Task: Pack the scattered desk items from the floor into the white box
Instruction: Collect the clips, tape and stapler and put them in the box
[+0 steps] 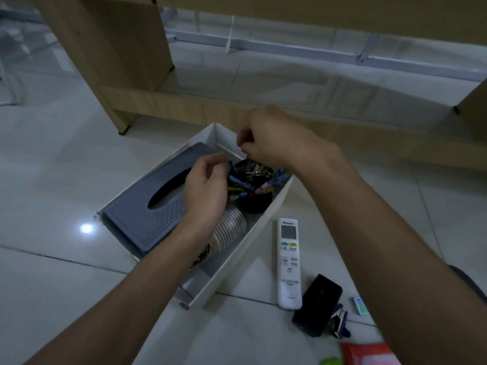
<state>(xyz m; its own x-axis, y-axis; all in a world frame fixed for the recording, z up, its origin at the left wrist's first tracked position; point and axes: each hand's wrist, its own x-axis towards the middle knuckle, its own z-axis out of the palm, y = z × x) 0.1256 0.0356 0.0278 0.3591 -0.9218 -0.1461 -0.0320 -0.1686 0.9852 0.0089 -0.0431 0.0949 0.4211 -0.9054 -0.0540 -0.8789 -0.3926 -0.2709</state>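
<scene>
The white box [266,219] stands open on the tiled floor. Inside lie a grey tissue holder [155,204], a stack of paper cups [229,230] on its side and a black cup of coloured pens and clips [253,185]. My left hand [205,188] hovers over the box with curled fingers by the pens; whether it holds anything is hidden. My right hand [268,138] is above the box's far end, fingers curled and pinched together, the pinched thing too small to tell. A white air-conditioner remote [288,262] lies on the floor right of the box.
A black stapler-like item [317,304], a small blue-and-white object [340,320], a little pale box [359,305], a red packet [369,354] and something green [330,361] lie at the lower right. A wooden desk frame [126,61] stands behind the box.
</scene>
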